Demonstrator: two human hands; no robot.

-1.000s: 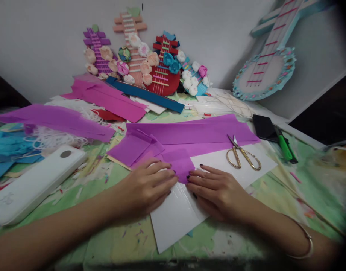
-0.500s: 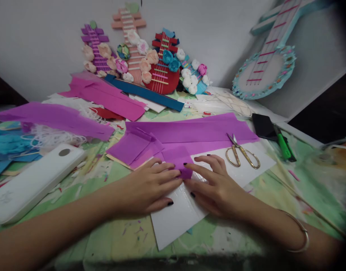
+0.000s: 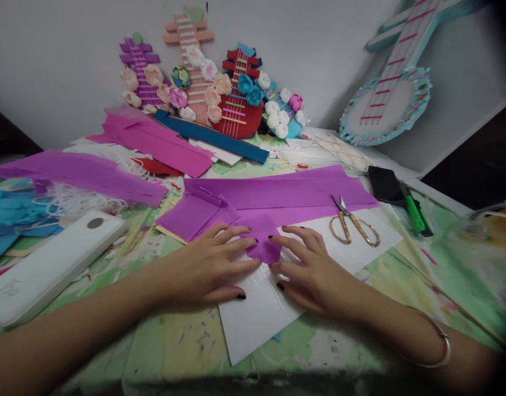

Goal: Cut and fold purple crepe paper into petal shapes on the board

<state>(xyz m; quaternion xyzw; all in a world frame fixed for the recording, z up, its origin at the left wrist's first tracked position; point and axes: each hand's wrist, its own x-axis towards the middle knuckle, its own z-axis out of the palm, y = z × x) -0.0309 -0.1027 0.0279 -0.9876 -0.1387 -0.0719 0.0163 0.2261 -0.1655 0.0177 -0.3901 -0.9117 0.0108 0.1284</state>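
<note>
A small purple paper piece [image 3: 264,242] lies over a white board [image 3: 253,324] in front of me. My left hand [image 3: 220,261] rests along its left side, fingers stretched out and fingertips on or just over the paper. From the right, my right hand [image 3: 308,267] reaches to its other edge, fingers spread. Neither hand grips anything. Behind the hands, a long folded sheet of purple paper [image 3: 278,192] lies across the board. Gold-handled scissors [image 3: 351,220] rest on the board and purple sheet, right of my right hand.
At left lie a white box-like device [image 3: 55,264], white strings [image 3: 86,198] and another purple sheet [image 3: 83,173]. A green cutter [image 3: 416,212] and a black phone-like slab [image 3: 386,184] are at right. Decorated paper instruments [image 3: 236,99] lean on the wall.
My left hand has slid slightly left, opening a small gap from the right fingers and showing more of the small purple piece. My right hand has barely moved.
</note>
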